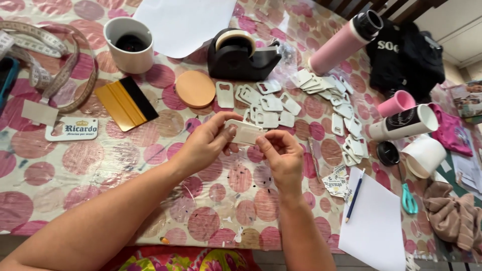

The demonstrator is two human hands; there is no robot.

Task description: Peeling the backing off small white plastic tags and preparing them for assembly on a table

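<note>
My left hand (207, 143) and my right hand (281, 155) meet over the middle of the table, both pinching one small white rectangular tag (245, 132) held flat between them. The left thumb presses on its left end; the right fingertips grip its right edge. Just beyond the hands lies a scattered pile of several matching white tags (273, 105) with cut-out slots. More of these tags (346, 118) trail off to the right.
A black tape dispenser (240, 54), an orange round disc (195, 89), a white cup (129, 44), a gold-and-black squeegee (125, 103), a printed tag (73, 129) and a measuring tape (45, 55) lie on the pink-dotted tablecloth (100, 165). To the right: pink bottle (344, 42), rolls (404, 123), paper with pen (355, 195), scissors (408, 199).
</note>
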